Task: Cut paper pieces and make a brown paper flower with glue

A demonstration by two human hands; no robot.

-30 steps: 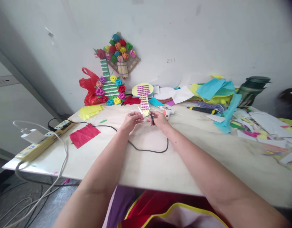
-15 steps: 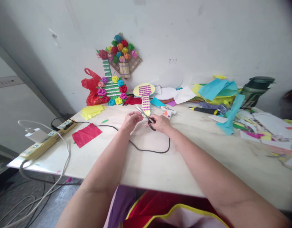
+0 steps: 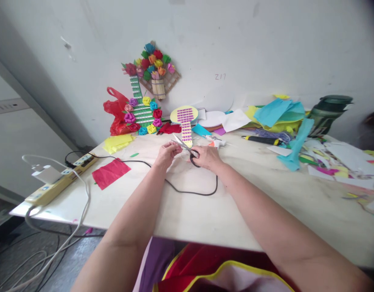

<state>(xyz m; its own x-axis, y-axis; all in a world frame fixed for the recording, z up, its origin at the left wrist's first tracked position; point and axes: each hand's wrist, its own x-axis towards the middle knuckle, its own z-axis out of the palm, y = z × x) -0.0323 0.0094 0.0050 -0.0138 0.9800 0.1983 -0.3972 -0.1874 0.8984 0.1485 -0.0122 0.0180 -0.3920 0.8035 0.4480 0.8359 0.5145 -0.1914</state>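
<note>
My right hand (image 3: 206,157) is closed round the black handles of a pair of scissors (image 3: 186,146), whose blades point up and left toward my left hand (image 3: 169,153). The fingertips of my left hand are pinched together close to the blades; what they hold is too small to make out. Just behind the blades lies a yellow paper piece (image 3: 184,115) with a round head and a narrow neck, striped in purple. Partly hidden by my right hand, a white and orange glue gun (image 3: 216,142) rests on the table.
A yellow power strip (image 3: 62,178), red crepe paper (image 3: 110,173) and yellow paper (image 3: 118,142) lie to the left. A black cord (image 3: 193,193) loops before my hands. Flower crafts (image 3: 144,113) stand at the wall. Paper scraps (image 3: 341,158) and a dark bottle (image 3: 331,115) are right.
The scissor blades look a little wider apart and tipped slightly more to the left. Both hands stay in nearly the same place.
</note>
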